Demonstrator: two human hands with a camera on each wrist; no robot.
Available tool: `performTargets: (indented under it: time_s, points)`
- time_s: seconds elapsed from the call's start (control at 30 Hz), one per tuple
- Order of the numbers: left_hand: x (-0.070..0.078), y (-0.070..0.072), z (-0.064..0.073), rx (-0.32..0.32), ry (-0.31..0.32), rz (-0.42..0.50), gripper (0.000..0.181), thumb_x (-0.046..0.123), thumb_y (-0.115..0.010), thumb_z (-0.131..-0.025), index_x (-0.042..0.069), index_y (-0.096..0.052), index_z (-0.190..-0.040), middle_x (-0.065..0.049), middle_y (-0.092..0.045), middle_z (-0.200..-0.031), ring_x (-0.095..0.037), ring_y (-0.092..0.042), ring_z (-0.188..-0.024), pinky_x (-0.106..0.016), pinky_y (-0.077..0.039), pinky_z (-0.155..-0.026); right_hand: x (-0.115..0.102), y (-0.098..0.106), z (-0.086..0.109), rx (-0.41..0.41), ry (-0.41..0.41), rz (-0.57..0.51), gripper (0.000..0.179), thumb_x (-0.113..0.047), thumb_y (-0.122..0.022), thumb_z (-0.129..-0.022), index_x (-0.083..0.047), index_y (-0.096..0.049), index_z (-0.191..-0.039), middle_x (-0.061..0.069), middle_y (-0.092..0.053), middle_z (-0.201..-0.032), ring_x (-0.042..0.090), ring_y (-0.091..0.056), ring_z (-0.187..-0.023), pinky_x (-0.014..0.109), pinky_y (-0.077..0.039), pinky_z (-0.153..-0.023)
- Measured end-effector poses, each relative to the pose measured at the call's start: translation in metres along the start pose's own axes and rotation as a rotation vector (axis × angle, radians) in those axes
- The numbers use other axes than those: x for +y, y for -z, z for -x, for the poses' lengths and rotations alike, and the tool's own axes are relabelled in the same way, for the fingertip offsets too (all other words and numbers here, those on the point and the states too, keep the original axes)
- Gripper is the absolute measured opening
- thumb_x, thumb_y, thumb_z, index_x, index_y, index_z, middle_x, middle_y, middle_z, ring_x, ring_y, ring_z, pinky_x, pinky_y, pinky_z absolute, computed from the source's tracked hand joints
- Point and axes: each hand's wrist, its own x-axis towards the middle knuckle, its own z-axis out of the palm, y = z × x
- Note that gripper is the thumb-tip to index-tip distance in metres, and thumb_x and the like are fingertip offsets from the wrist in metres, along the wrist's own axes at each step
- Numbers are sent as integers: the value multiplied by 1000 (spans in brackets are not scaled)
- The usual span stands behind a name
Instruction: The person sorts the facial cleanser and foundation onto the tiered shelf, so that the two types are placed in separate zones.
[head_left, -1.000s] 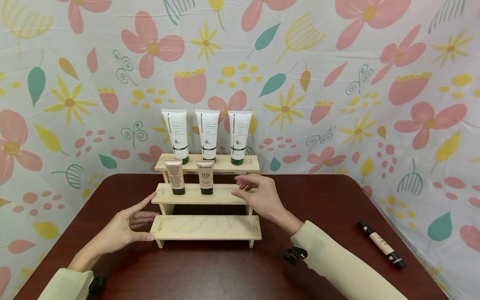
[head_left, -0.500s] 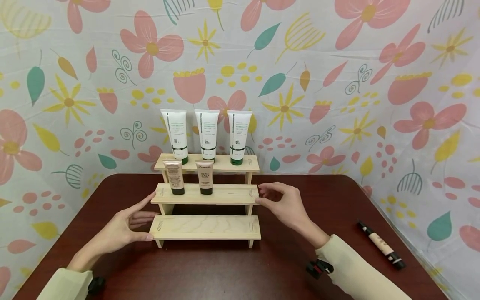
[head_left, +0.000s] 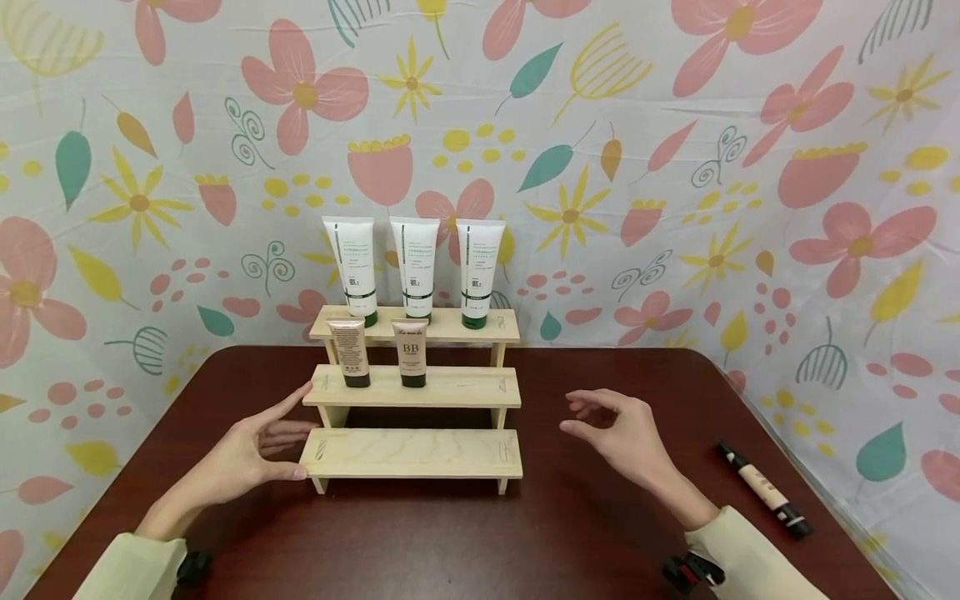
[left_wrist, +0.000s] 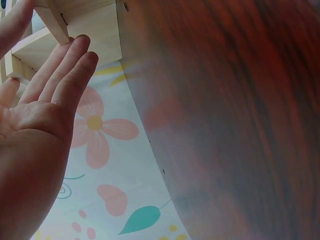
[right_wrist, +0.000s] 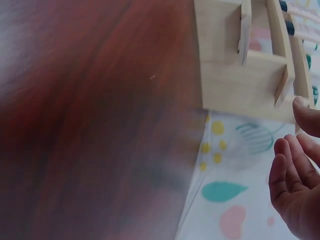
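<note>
A three-step wooden stand (head_left: 412, 454) is on the table, and my left hand (head_left: 232, 462) touches its left end with thumb and fingers extended. The left wrist view shows that hand's fingers (left_wrist: 67, 82) lying straight against the wood. My right hand (head_left: 630, 437) hovers to the right of the stand, holding nothing, its fingers loosely bent. On the middle step stand two small beige tubes with black caps, a BB cream tube (head_left: 412, 354) and another tube (head_left: 350, 354) with its printed text facing out. The bottom step bears nothing.
Three white tubes with green caps, among them the middle tube (head_left: 415, 271), stand along the top step. A black and beige stick-shaped tube (head_left: 763, 490) lies at the table's right side. A floral curtain (head_left: 637, 167) hangs behind the dark red table (head_left: 420, 550).
My right hand has drawn back from the right end of the middle step, moving right and toward me. My left hand, the stand and the tubes have stayed put.
</note>
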Motion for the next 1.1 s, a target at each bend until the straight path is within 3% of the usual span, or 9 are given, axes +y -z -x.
performTargets:
  time_s: [0.27,0.7,1.1]
  points:
    - [0,1,-1,2,-7,-4,114,18,-96,-78,24,-27,-169,-24,-67,-133,-39,-67,-121,-47,-57,-97,17,15,18,14,-51,48,33,-14,-92,-84,-15,-80,-115,-8,-74,-96,13,-71,-86,33,-59,-73]
    - [-1,-1,-1,3,-7,5,114,17,-96,-78,24,-27,-169,-24,-68,-132,-40,-67,-121,-51,-56,-97,35,40,35,-15,-32,76,35,-11,-91,-84,-15,-79,-117,-6,-74,-99,9,-69,-85,22,-56,-71]
    - [-1,-1,0,1,-7,2,114,16,-96,-78,22,-27,-169,-25,-67,-132,-41,-66,-121,-49,-56,-97,52,82,44,-2,-51,180,34,-12,-92,-83,-13,-80,-115,3,-75,-95,7,-67,-81,18,-52,-67]
